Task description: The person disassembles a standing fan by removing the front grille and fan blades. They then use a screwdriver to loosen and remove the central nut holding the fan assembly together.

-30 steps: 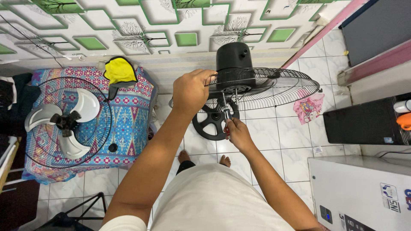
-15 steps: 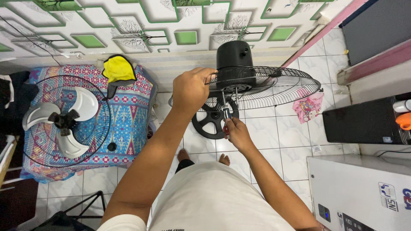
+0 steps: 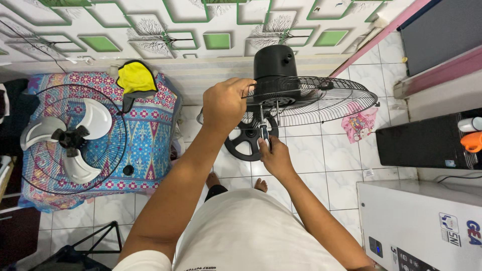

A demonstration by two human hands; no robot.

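Little moved since half a second ago: both hands stay at the fan, view barely shifted. White appliance [image 3: 416, 221] at lower right, cut off by the edge, with a small dark square label and blue-and-grey stickers on its front. Left hand [image 3: 224, 104] clenched on the rim of the black wire guard [image 3: 321, 100], just beside the black motor [image 3: 275, 62]. Right hand [image 3: 273, 156] pinched around a slim tool [image 3: 264, 132] under the motor; tip hidden, exact grip hard to make out. Round black base [image 3: 246, 140] on the tiled floor below. Second guard with white blades [image 3: 68, 138] on the patterned bed at left.
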